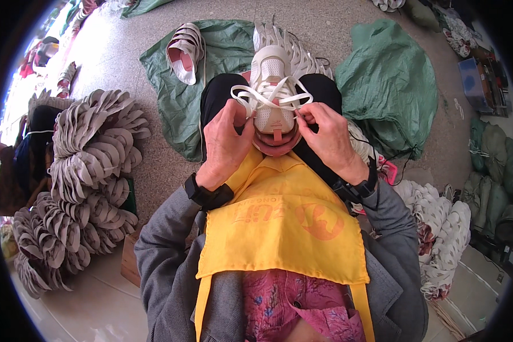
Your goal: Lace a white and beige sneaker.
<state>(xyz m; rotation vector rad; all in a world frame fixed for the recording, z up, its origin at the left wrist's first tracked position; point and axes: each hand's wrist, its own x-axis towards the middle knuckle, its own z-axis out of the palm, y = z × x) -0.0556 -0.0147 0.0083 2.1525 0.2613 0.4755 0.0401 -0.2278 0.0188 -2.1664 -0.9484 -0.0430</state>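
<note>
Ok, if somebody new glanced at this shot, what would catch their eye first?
Probably the white shoe upper at top centre on the person's lap, with the left hand and right hand each pinching its white laces. Next, the bright yellow apron filling the middle below the hands. Then the big heap of grey shoe pieces on the floor at the left, and the green sacks spread at the top right.

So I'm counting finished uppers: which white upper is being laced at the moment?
The upper on the lap, with both hands, left and right, pulling its laces. The other upper lies untouched on the green sack.
</note>
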